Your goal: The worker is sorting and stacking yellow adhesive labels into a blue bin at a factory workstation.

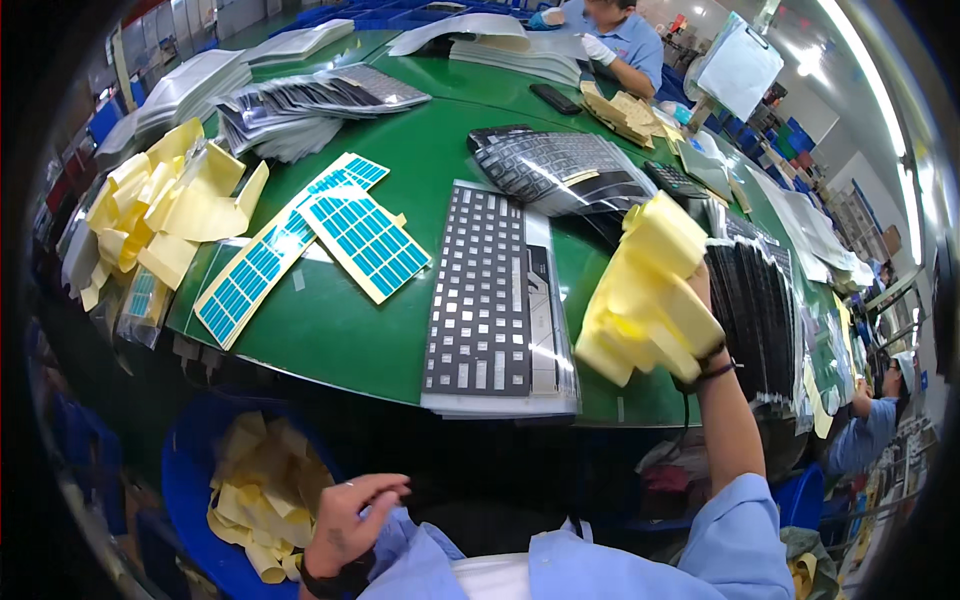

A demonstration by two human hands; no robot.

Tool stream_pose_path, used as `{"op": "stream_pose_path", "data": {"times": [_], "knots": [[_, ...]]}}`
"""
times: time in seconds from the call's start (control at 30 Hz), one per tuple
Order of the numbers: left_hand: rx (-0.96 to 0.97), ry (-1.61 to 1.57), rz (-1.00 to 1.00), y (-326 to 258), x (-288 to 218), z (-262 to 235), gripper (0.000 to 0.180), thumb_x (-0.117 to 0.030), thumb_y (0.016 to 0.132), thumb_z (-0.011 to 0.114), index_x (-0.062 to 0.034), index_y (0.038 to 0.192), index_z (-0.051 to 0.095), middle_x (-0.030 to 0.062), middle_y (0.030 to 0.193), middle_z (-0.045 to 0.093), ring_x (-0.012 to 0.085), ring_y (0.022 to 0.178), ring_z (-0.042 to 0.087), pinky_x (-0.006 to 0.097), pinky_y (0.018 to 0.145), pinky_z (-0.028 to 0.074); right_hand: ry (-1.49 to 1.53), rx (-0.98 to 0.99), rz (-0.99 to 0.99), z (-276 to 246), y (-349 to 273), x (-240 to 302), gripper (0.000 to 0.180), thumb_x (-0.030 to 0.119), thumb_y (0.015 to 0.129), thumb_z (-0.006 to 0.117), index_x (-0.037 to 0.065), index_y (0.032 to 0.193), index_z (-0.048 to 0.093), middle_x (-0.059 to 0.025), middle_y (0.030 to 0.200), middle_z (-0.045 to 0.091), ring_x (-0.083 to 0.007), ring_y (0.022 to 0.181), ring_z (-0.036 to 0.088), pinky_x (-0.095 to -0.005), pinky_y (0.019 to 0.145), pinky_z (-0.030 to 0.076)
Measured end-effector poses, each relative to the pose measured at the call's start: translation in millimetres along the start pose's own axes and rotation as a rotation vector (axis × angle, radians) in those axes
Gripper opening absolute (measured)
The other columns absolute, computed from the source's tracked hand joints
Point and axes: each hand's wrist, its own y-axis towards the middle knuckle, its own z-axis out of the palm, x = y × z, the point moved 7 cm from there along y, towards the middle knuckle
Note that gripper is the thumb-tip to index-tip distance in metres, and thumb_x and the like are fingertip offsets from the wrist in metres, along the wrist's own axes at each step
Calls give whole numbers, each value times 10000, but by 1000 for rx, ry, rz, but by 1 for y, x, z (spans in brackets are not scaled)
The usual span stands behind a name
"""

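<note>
My right hand is raised over the right part of the table, mostly hidden behind a crumpled bundle of yellow backing paper that it grips. Low at the table's near side, apart from everything, my left hand has its fingers stretched to the right and nothing in them. Between the two, a dark keyboard-shaped sheet with key cutouts lies on a clear-edged stack at the table edge. Left of it, sheets of blue rectangular stickers on yellow backing overlap each other.
Behind are glossy keyboard films, with a black stack at right. Yellow paper is heaped at the left edge; a blue bin below holds more. Film stacks stand at the far left. A person works across the green table.
</note>
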Motion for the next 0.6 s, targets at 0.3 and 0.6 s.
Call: {"op": "stream_pose_path", "data": {"times": [0.3,0.6], "knots": [[-615,93,-447,-138,167,-136,183,-120,850,495,19,949,560,57,814,587,109,746,546,234,672,452,-69,9,131,-15,9,-53,315,196,904,405,24,1165,448,-50,1103,525,-123,1004,483,-268,867,384],[-806,357,-546,-192,286,-169,435,-232,695,664,1,1039,538,170,951,589,253,904,564,338,781,451,-234,141,256,-43,-13,-61,413,114,855,459,13,1247,373,-79,1214,457,-166,1090,449,-283,924,339]]}}
